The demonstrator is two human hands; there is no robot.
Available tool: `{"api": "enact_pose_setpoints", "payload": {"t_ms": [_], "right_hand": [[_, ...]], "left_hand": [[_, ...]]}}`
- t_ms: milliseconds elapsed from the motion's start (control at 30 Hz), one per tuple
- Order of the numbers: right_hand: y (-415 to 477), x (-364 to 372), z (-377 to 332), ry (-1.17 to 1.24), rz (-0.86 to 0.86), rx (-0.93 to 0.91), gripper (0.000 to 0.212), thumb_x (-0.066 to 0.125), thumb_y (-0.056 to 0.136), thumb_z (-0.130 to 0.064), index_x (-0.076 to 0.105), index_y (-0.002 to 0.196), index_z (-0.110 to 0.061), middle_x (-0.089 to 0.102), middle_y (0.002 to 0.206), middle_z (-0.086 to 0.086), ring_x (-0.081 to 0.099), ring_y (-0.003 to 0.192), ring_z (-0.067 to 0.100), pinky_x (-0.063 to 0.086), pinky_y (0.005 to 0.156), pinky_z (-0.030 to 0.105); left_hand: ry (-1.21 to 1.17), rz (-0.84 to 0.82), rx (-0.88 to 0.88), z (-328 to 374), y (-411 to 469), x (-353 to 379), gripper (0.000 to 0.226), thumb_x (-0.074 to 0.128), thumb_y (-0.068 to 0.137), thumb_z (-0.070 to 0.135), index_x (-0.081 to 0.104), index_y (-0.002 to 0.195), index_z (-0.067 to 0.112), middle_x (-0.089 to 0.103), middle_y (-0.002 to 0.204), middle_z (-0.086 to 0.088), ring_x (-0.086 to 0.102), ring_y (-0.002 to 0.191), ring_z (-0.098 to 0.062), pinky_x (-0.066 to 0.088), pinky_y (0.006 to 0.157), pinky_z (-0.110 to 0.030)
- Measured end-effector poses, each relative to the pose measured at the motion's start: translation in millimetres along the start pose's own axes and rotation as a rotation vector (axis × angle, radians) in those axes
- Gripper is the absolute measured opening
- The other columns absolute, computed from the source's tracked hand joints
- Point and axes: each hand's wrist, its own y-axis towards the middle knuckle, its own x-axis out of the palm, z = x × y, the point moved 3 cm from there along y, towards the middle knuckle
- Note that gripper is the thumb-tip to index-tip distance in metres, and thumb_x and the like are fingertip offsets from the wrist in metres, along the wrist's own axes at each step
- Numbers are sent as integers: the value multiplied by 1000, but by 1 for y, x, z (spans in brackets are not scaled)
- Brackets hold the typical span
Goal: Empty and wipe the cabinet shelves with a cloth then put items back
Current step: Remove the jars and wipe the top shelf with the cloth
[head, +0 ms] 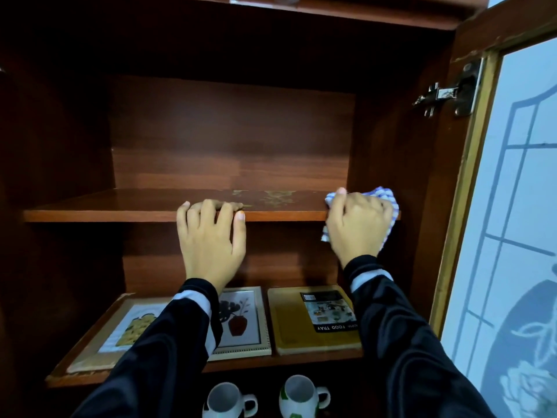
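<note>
Cloth (pixel 384 199), gripped by the right hand (pixel 358 224) on the shelf (pixel 105 211); left hand (pixel 211 239), beside it, curls over the shelf edge.

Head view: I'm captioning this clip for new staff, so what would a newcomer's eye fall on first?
First, two hands at the front edge of the upper shelf: the right hand grips a blue-checked cloth at the shelf's right end, and the left hand curls its fingers over the edge near the middle. Next, the yellow food tray and two framed pictures lying flat on the lower shelf, under the arms.
</note>
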Motion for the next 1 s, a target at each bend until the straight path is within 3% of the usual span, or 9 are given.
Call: {"api": "enact_pose_setpoints", "payload": {"t_ms": [100, 167, 233, 367, 600, 733, 833, 933, 1000], "right_hand": [[-8, 5, -8, 72, -111, -124, 50, 29, 98, -29, 64, 67, -10, 64, 66, 3, 60, 71, 29, 37, 83, 41], [-4, 1, 3, 81, -81, -190, 49, 31, 98, -28, 64, 68, -10, 64, 65, 3, 61, 69, 28, 40, 77, 39], [3, -4, 15, 48, -42, -146, 47, 35, 97, -26, 62, 62, -8, 62, 60, 7, 60, 64, 31, 42, 71, 38], [4, -5, 0, 2, -87, 39, 56, 32, 98, -29, 60, 55, -5, 61, 56, 12, 58, 61, 32, 44, 80, 42], [2, -7, -4, 174, -257, -159, 60, 20, 100, -37, 59, 61, -12, 63, 62, 1, 61, 70, 24, 39, 79, 38], [7, -6, -15, -35, -321, -84, 65, 8, 97, -37, 59, 65, -12, 63, 64, 9, 59, 68, 30, 33, 74, 38], [1, -11, -52, -17, -462, -123, 63, 9, 95, -40, 58, 63, -15, 67, 69, 9, 62, 71, 31, 37, 78, 40], [-2, -16, -58, 156, -473, -237, 55, 15, 95, -40, 51, 59, -17, 67, 68, 3, 62, 73, 28, 37, 79, 37], [2, -15, -43, 189, -486, -222, 58, 15, 95, -38, 59, 65, -13, 68, 73, 1, 62, 77, 25, 35, 83, 36]], "left_hand": [[3, 10, 9, 0, 0, 0, 31, 43, 99, 30, 70, 98, 13, 60, 94, -8, 53, 93, -30, 29, 107, -46], [0, 9, 9, 1, 0, 0, 31, 43, 99, 30, 69, 97, 13, 60, 94, -8, 53, 93, -30, 29, 107, -46], [-3, 2, 6, 1, 0, 0, 32, 42, 99, 31, 69, 98, 14, 61, 95, -8, 54, 94, -30, 29, 107, -45], [-19, 17, 12, 0, 0, -1, 29, 44, 99, 30, 70, 99, 16, 61, 95, -7, 53, 94, -29, 28, 107, -44], [-19, 25, 4, 1, 0, -1, 29, 45, 99, 30, 70, 98, 15, 61, 94, -7, 53, 92, -29, 29, 107, -45], [-24, 36, 1, 0, 0, -1, 29, 45, 99, 30, 70, 97, 14, 61, 94, -7, 53, 92, -28, 29, 107, -44], [-24, 39, 10, 0, 0, -1, 29, 45, 99, 30, 70, 97, 15, 61, 93, -7, 53, 91, -28, 30, 106, -45], [-22, 31, 15, 0, 0, -2, 30, 44, 99, 31, 70, 98, 15, 61, 94, -7, 52, 91, -28, 30, 106, -45], [-19, 30, 13, 0, -1, -2, 31, 44, 99, 31, 70, 98, 15, 61, 94, -7, 53, 91, -28, 30, 106, -45]]}}
